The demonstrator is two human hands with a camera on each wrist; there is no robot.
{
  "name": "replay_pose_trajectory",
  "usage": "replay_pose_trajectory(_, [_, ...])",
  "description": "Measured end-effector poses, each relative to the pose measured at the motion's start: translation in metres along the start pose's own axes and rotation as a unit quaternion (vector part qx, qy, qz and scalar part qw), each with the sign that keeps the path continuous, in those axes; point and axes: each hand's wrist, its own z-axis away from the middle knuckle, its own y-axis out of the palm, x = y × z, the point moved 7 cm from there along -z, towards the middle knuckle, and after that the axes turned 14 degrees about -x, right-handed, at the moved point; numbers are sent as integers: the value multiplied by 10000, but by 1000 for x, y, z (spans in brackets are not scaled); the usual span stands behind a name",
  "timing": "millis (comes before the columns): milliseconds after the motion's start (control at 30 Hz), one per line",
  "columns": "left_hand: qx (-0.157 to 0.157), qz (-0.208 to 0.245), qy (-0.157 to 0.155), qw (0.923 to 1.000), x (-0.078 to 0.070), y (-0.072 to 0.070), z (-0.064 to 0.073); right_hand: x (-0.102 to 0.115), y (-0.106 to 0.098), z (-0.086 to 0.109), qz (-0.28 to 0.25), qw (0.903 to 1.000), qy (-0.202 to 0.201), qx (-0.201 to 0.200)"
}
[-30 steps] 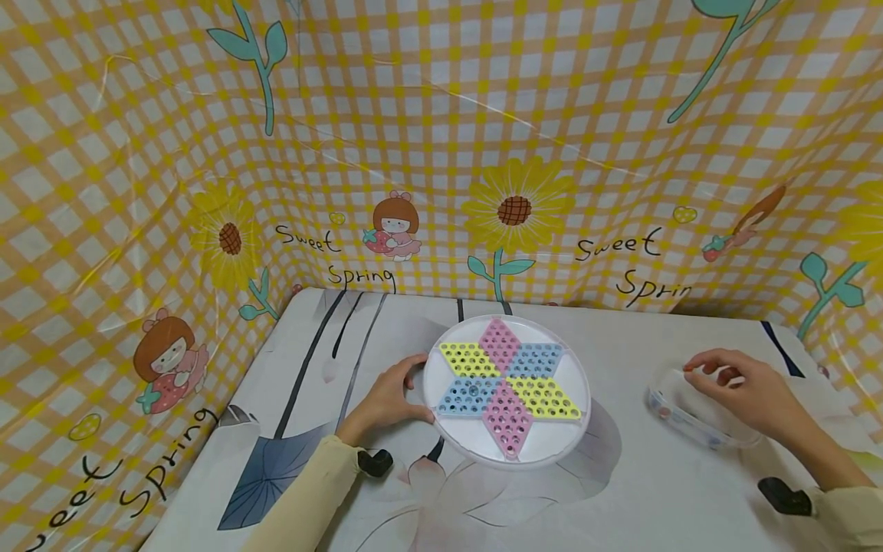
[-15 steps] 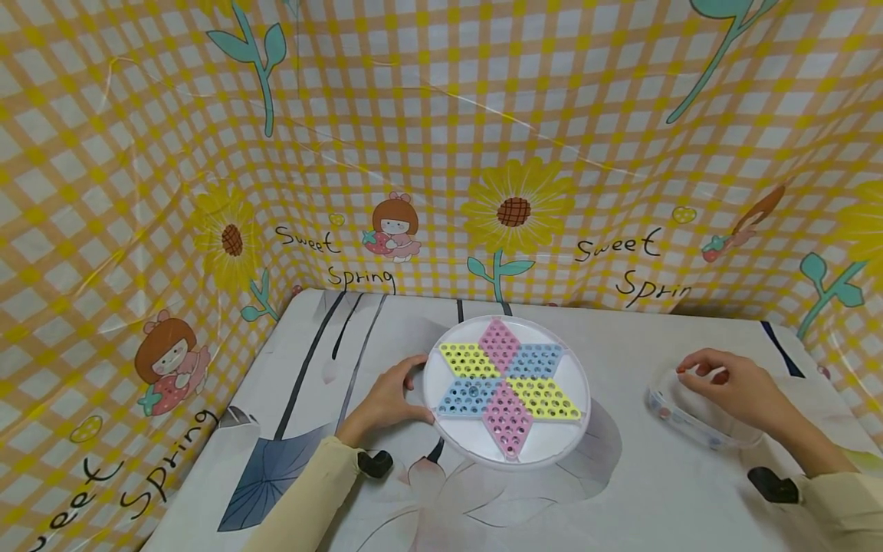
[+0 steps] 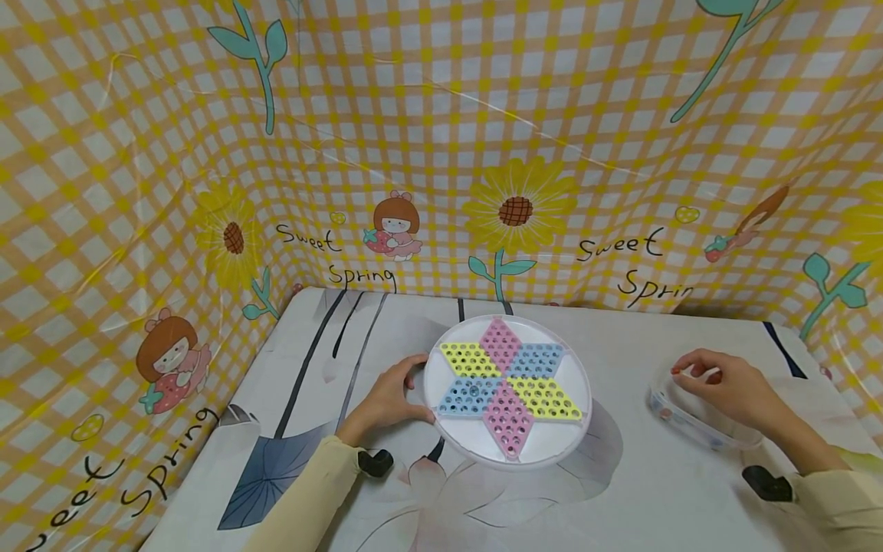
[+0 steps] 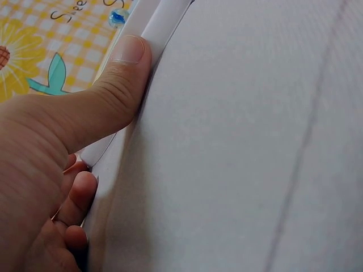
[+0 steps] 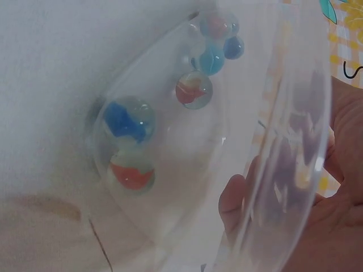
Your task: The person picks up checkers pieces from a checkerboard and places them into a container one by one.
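A round white Chinese checkers board (image 3: 441,437) bears a star of pink, yellow and blue hole fields. My left hand (image 3: 386,399) grips its left rim, thumb (image 4: 127,68) on the edge and fingers curled by its side. One blue-swirled marble (image 4: 118,18) sits on the left blue field. At the right, my right hand (image 3: 731,387) is at a clear plastic container (image 3: 704,435), thumb and forefinger together at a small reddish marble, mostly hidden by the fingertips. Several marbles lie inside the container, including a blue-swirled marble (image 5: 129,120) and a red-swirled marble (image 5: 133,171).
The white table (image 3: 538,510) has a printed flower pattern. Behind and to the left hangs a yellow checked cloth (image 3: 428,138) with sunflowers and lettering. Between board and container lies bare tabletop.
My right hand has shifted slightly left over the container, thumb and forefinger still together. My left hand and the board have stayed put.
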Motion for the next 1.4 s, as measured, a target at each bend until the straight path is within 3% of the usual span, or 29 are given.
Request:
replay_pose_trajectory(400, [-5,38,37,10000,-3,0,1,0,3,1,-16,9999,92,100])
replay_pose_trajectory(1067, [-1,21,37,10000,-2,0,1,5,-8,-2,24,9981,-183,-591])
replay_pose_trajectory(1267, [-12,1,46,10000,-1,0,0,17,-18,-6,-125,9934,-480,-1033])
replay_pose_trajectory(1400, [-12,20,56,10000,-2,0,0,27,-22,-9,-185,9924,-524,-1095])
